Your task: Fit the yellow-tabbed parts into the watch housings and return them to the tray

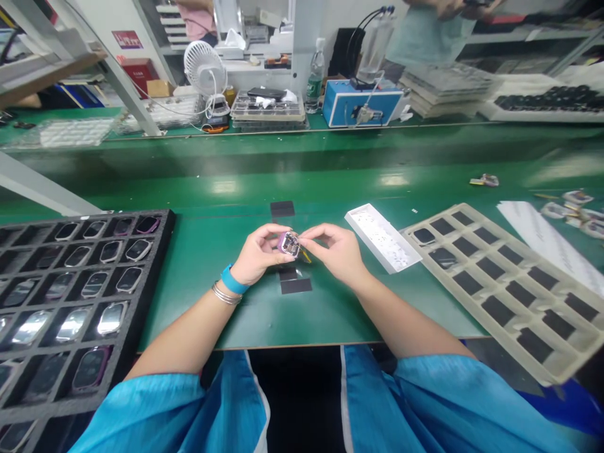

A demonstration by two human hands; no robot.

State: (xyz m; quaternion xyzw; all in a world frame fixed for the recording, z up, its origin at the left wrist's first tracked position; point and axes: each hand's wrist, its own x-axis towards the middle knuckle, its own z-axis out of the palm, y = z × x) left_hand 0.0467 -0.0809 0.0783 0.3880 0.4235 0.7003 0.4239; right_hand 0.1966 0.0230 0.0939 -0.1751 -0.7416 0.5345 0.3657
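Note:
My left hand [260, 253] grips a small purple watch case [289, 244] by its edges, tilted so its inner parts show. From its right side hangs a thin yellow strip [306, 257]. The fingertips of my right hand [334, 251] are pinched together at the case's right edge. What lies between them is too small to make out. Below the hands, dark rectangular pieces [296, 287] lie on the green table, and another dark piece [282, 209] lies beyond them. A white tray [414, 257] with tiny parts stands right of my right hand.
A black foam tray [163, 236] with several watches is at the left. On the right lies a beige compartment tray [460, 280] with dark pads and two watch-like pieces. Loose parts [578, 207] lie beyond it. A blue box [361, 104] and a fan [204, 68] stand on the back shelf.

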